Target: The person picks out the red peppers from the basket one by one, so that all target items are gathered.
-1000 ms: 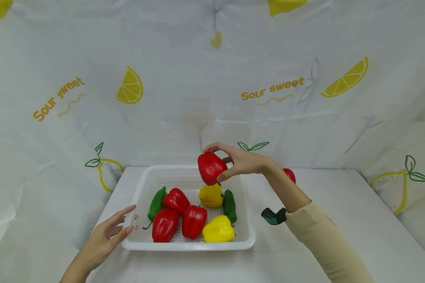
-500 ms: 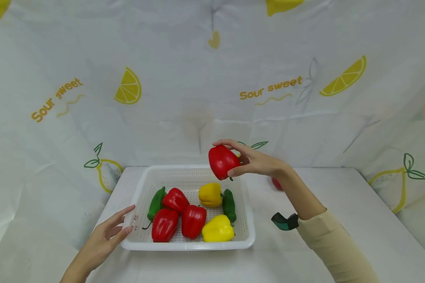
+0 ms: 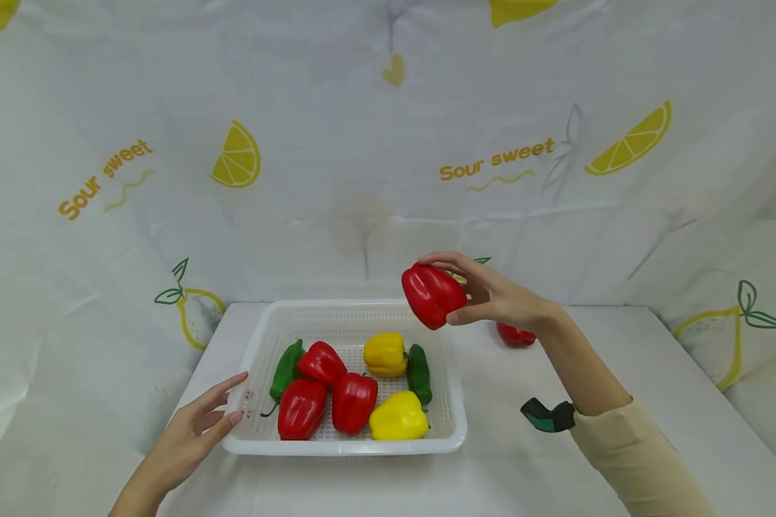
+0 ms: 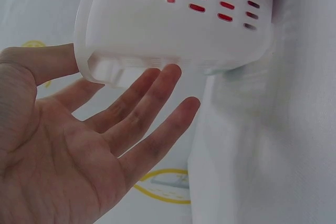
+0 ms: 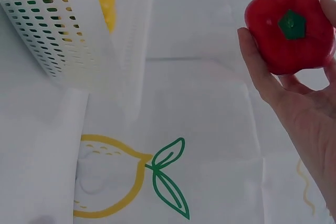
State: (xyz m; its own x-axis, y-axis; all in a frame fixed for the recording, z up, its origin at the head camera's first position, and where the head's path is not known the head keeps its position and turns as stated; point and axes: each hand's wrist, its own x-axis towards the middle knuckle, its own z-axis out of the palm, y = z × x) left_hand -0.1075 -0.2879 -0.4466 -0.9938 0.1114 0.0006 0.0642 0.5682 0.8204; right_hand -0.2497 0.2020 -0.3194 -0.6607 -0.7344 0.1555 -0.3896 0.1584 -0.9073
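Observation:
A red bell pepper (image 3: 432, 294) is gripped by my right hand (image 3: 494, 291), in the air above the basket's back right corner. In the right wrist view, the pepper (image 5: 286, 24) shows its green stem end, with thumb and fingers around it. My left hand (image 3: 190, 427) touches the left rim of the white plastic basket (image 3: 345, 449), its fingers spread and fairly straight; the left wrist view shows the hand (image 4: 68, 145) beside the basket wall (image 4: 157, 30). Inside the basket lie several peppers: red bell peppers (image 3: 354, 403), yellow bell peppers (image 3: 399, 416) and green chilli peppers (image 3: 418, 375).
Another red pepper (image 3: 514, 335) lies on the white table (image 3: 640, 402) right of the basket, partly hidden behind my right forearm. A lemon-printed cloth (image 3: 336, 143) hangs behind and at the sides. A dark strap piece (image 3: 547, 416) sticks out at my right sleeve.
My right hand has moved to the right with the red bell pepper, from above the basket's inside to near its right edge. The left hand and the basket stay in place.

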